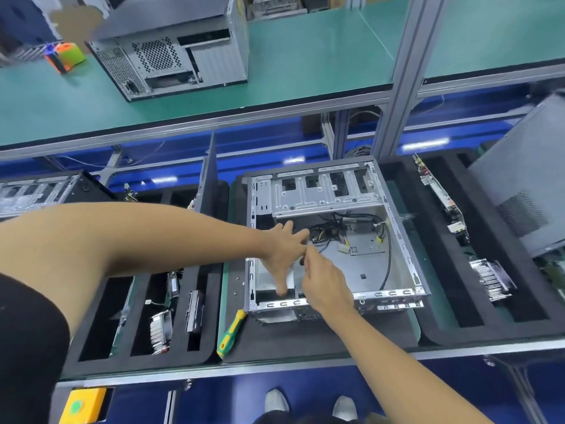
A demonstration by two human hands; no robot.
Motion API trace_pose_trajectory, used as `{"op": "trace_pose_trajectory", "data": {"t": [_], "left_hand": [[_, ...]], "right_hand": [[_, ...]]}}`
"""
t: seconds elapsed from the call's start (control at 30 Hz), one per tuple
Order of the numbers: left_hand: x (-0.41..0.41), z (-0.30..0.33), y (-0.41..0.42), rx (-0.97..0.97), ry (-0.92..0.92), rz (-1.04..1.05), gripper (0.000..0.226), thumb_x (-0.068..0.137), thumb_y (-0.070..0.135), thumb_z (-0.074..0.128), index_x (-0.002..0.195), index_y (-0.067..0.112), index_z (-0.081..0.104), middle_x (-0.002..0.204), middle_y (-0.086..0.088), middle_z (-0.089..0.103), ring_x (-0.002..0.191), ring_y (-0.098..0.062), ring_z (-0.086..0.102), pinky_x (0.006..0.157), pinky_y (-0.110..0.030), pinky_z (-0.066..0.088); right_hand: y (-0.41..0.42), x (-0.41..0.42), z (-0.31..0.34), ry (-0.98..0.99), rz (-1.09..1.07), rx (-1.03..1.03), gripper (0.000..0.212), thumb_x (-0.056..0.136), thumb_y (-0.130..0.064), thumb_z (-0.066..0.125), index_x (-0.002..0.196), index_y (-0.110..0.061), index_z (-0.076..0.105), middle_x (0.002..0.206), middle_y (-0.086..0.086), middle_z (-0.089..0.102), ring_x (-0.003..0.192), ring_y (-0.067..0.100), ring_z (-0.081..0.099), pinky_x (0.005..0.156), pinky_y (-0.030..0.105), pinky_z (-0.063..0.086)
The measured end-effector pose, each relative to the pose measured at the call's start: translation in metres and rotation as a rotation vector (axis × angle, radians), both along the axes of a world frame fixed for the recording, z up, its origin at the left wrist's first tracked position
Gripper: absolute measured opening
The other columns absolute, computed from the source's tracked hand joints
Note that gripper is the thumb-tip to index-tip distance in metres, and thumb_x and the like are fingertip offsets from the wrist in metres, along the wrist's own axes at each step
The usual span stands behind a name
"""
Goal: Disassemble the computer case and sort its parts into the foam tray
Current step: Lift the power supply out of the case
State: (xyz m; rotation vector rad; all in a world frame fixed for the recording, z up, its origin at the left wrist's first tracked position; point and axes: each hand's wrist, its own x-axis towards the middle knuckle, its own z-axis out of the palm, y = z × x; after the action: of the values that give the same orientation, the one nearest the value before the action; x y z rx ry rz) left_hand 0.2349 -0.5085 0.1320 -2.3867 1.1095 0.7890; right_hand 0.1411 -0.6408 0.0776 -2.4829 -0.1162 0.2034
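the green workbench [290, 71] runs across the back, carrying a closed grey computer tower [171, 47] that stands upright, with an orange and green item [65, 56] to its left. below it, on the near bench, the open computer case [333, 237] lies on its side between two black foam trays, its metal drive cage [321, 191] at the far end and a bundle of black cables [333, 231] with a white connector [344, 246] loose on its floor. the left foam tray [146, 301] holds parts sorted into its slots: a finned heatsink [159, 328], a dark drive [195, 310] standing on edge, and a panel [211, 175] upright at its right edge. the right foam tray [477, 270] holds a long circuit board [437, 194] and another finned heatsink [492, 280]. a further grey case [526, 185] leans at the far right. the left hand [286, 252] reaches into the case with fingers spread and straight, thumb pointing down toward the near wall, grasping nothing. the right hand [324, 278] is just beside it, fingers curled and pinching a small dark piece at the fingertips; what that piece is cannot be told. a green and yellow screwdriver [230, 333] lies on the bench just beside the case's near left corner, apart from both hands.
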Motion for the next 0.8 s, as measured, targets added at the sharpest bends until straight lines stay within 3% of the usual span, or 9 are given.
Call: {"op": "trace_pose_trajectory", "data": {"t": [0.27,0.4,0.5,0.57,0.67,0.8], "left_hand": [[-0.005,0.003,-0.001,-0.014,0.004,0.045,0.098,0.048,0.072,0.083,0.131,0.03,0.052,0.132,-0.001,0.029,0.103,-0.032,0.036,0.093,-0.045,0.05],[-0.006,0.003,0.0,-0.022,0.003,0.042,0.094,0.048,0.07,0.083,0.127,0.03,0.052,0.132,0.0,0.031,0.101,-0.031,0.035,0.093,-0.044,0.049],[-0.003,0.004,0.004,-0.04,-0.004,0.042,0.098,0.049,0.072,0.082,0.132,0.034,0.046,0.13,0.001,0.033,0.102,-0.031,0.036,0.09,-0.042,0.047],[-0.002,0.005,0.011,-0.068,-0.004,0.051,0.088,0.05,0.072,0.08,0.123,0.036,0.047,0.123,0.002,0.036,0.101,-0.032,0.038,0.087,-0.042,0.047],[-0.004,0.003,0.021,-0.074,0.004,0.053,0.078,0.046,0.072,0.074,0.111,0.035,0.05,0.111,0.004,0.036,0.094,-0.029,0.037,0.086,-0.042,0.049],[-0.002,0.002,0.023,-0.08,0.005,0.038,0.077,0.043,0.074,0.07,0.106,0.035,0.05,0.105,0.005,0.034,0.091,-0.028,0.037,0.084,-0.041,0.049]], "right_hand": [[0.0,0.0,-0.004,-0.043,0.015,-0.017,0.011,0.098,-0.012,0.035,0.1,-0.021,0.041,0.074,0.0,0.055,0.064,0.029,0.055,0.054,0.04,0.038],[-0.001,0.0,-0.007,-0.045,0.03,-0.016,0.01,0.098,-0.019,0.03,0.1,-0.021,0.04,0.071,-0.002,0.051,0.065,0.03,0.053,0.055,0.04,0.034],[0.0,0.0,-0.004,-0.055,0.055,-0.007,0.023,0.093,-0.032,0.019,0.101,-0.025,0.039,0.071,-0.005,0.047,0.065,0.03,0.05,0.057,0.038,0.033],[-0.001,0.0,-0.002,-0.057,0.061,0.01,0.036,0.087,-0.037,0.011,0.105,-0.028,0.041,0.071,-0.008,0.046,0.064,0.027,0.049,0.058,0.038,0.033],[-0.001,0.0,-0.006,-0.039,0.061,-0.007,0.016,0.093,-0.023,0.024,0.098,-0.033,0.035,0.071,-0.011,0.042,0.066,0.027,0.049,0.057,0.039,0.035],[-0.001,0.0,-0.009,-0.028,0.049,0.002,0.02,0.097,-0.017,0.03,0.096,-0.037,0.031,0.074,-0.01,0.043,0.068,0.025,0.05,0.058,0.039,0.038]]}}
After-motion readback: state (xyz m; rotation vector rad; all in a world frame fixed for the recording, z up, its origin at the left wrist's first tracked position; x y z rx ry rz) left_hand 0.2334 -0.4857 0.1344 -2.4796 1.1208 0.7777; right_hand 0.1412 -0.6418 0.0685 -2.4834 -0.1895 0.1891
